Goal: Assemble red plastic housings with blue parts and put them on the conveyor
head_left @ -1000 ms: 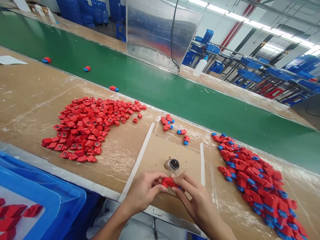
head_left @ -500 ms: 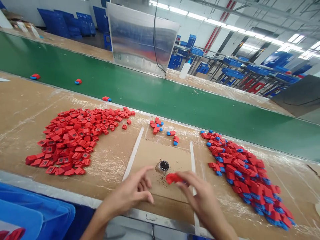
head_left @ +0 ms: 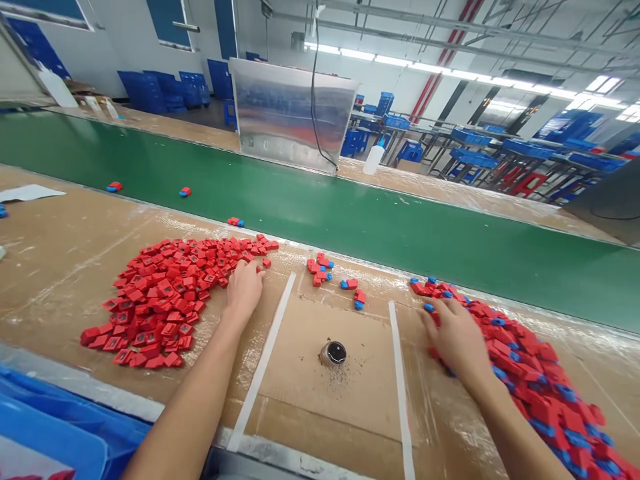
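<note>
My left hand (head_left: 244, 291) reaches to the right edge of a pile of small red plastic pieces (head_left: 167, 287), its fingers bent down around a red piece; the fingertips are partly hidden. My right hand (head_left: 459, 337) is over the left edge of a pile of red-and-blue pieces (head_left: 530, 360), slightly blurred, its fingers apart and no piece seen held. Between the hands, a small round container with dark contents (head_left: 334, 353) stands on a cardboard sheet (head_left: 295, 380), with dark crumbs scattered around it.
White tape strips (head_left: 267, 353) flank the cardboard. Several red-and-blue pieces (head_left: 319, 269) lie beyond it. A green conveyor belt (head_left: 300, 213) carries a few more. A blue bin (head_left: 55, 427) sits front left; a metal panel (head_left: 295, 117) and a white bottle (head_left: 373, 160) stand behind the belt.
My left hand has moved forward and left to the red pile. My right hand has moved right from the container to the red-and-blue pile; the red piece it held no longer shows in it.
</note>
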`<state>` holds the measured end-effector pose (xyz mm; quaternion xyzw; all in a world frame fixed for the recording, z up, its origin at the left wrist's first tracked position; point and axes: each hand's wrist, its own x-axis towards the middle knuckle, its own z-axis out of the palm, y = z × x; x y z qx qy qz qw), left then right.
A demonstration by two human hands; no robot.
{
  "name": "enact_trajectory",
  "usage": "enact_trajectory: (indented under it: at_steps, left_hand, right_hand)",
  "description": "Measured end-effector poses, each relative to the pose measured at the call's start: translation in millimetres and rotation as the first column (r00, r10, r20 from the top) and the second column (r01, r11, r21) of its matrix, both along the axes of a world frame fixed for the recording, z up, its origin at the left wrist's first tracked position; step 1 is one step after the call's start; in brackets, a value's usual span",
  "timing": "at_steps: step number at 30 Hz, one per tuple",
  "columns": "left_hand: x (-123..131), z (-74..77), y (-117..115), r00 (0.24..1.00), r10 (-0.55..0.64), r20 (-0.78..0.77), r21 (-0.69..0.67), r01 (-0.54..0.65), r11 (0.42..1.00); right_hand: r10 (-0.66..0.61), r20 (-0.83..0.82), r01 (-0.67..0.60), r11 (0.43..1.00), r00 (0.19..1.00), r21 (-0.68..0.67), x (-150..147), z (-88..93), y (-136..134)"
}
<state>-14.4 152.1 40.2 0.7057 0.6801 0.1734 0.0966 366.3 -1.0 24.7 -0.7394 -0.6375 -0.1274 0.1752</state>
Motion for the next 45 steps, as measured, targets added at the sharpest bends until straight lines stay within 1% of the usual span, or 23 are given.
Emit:
enact_trajectory:
  at_steps: [2,4,6,7,8,9,10,12,13,14,16,19,21,22,24,26,27,30,33,35,39,45]
  left_hand:
    - [-1.8,1.3,0.2,1.000,-0.011,0.003,-0.007,0.011,1.000]
    - [-8.0,3.5,-6.4,1.000,-0.024,0.002,-0.015,0.024,1.000]
    - [-14.9,5.4,-20.2,0.999,-0.024,0.031,-0.028,0.025,0.999]
    - [-17.5,5.8,-29.4,0.996,-0.026,0.085,-0.037,0.029,0.999]
    - [-19.0,5.7,-39.5,0.984,-0.033,0.176,-0.050,0.043,0.998]
    - [-19.4,5.2,-50.2,0.952,-0.047,0.304,-0.069,0.072,0.995]
    - [-18.5,4.3,-60.9,0.888,-0.063,0.455,-0.095,0.119,0.988]
    - [-13.1,1.2,-81.0,0.689,-0.062,0.722,-0.152,0.245,0.958]
    - [-8.8,-0.9,-90.0,0.590,-0.032,0.806,-0.186,0.304,0.935]
    - [-3.4,-3.2,-98.2,0.510,0.012,0.860,-0.222,0.352,0.909]
    - [9.5,-8.3,-112.3,0.396,0.102,0.912,-0.277,0.414,0.867]
    - [29.2,-16.4,-129.6,0.262,0.187,0.947,-0.293,0.460,0.838]
    - [38.1,-21.7,-139.8,0.212,0.203,0.956,-0.282,0.473,0.835]
    - [40.5,-24.2,-144.7,0.205,0.201,0.958,-0.278,0.477,0.834]
    - [41.6,-28.7,-154.0,0.216,0.188,0.958,-0.273,0.488,0.829]
    - [40.0,-32.0,-161.9,0.250,0.176,0.952,-0.284,0.509,0.813]
    - [39.0,-33.3,-165.0,0.269,0.168,0.948,-0.291,0.524,0.800]
    - [37.8,-36.0,-170.5,0.294,0.137,0.946,-0.286,0.558,0.779]
    - [38.4,-37.7,-171.8,0.290,0.113,0.950,-0.267,0.571,0.776]
    - [38.3,-38.2,-171.9,0.301,0.101,0.948,-0.264,0.575,0.774]
    - [36.4,-36.9,-172.7,0.335,0.047,0.941,-0.240,0.563,0.791]
    - [34.5,-35.0,-175.7,0.370,0.001,0.929,-0.233,0.582,0.779]
  right_hand:
    - [0.119,-0.181,-0.130,0.990,0.976,-0.054,-23.5,1.1,20.8]
    - [0.167,-0.323,-0.215,0.970,0.931,-0.116,-45.3,-1.0,40.0]
    - [0.142,-0.369,-0.212,0.965,0.918,-0.156,-62.9,-4.9,54.9]
    - [0.113,-0.366,-0.185,0.969,0.923,-0.166,-69.8,-6.9,60.3]
    - [0.084,-0.357,-0.154,0.973,0.930,-0.172,-75.5,-8.7,64.2]
    - [0.059,-0.345,-0.126,0.976,0.937,-0.175,-80.3,-10.1,66.6]
    - [0.037,-0.334,-0.103,0.978,0.942,-0.182,-84.5,-11.0,67.8]
    - [0.009,-0.313,-0.074,0.977,0.950,-0.198,-91.8,-11.1,67.1]
    - [0.002,-0.305,-0.068,0.977,0.952,-0.204,-95.3,-10.4,66.0]
    - [-0.002,-0.300,-0.064,0.976,0.954,-0.209,-98.7,-9.4,64.7]
    - [-0.005,-0.297,-0.062,0.975,0.955,-0.214,-104.7,-7.0,62.3]
    - [0.014,-0.314,-0.085,0.974,0.949,-0.212,-108.6,-2.2,57.4]
    - [0.052,-0.342,-0.128,0.970,0.938,-0.205,-106.6,2.6,49.0]
    - [0.088,-0.382,-0.171,0.967,0.920,-0.189,-104.7,5.8,42.3]
    - [0.179,-0.500,-0.275,0.953,0.847,-0.125,-101.0,13.0,24.3]
    - [0.265,-0.591,-0.365,0.929,0.762,-0.054,-99.9,20.4,3.0]
    - [0.294,-0.606,-0.395,0.918,0.739,-0.035,-100.8,23.6,-7.4]
    - [0.339,-0.567,-0.445,0.894,0.751,-0.054,-108.3,29.4,-31.4]
    - [0.377,-0.528,-0.477,0.877,0.761,-0.061,-116.4,29.9,-41.6]
    - [0.398,-0.511,-0.490,0.870,0.762,-0.053,-119.7,29.2,-43.2]
    - [0.424,-0.497,-0.517,0.854,0.757,-0.058,-122.6,28.4,-42.9]
    - [0.440,-0.480,-0.528,0.847,0.759,-0.060,-126.1,28.1,-43.3]
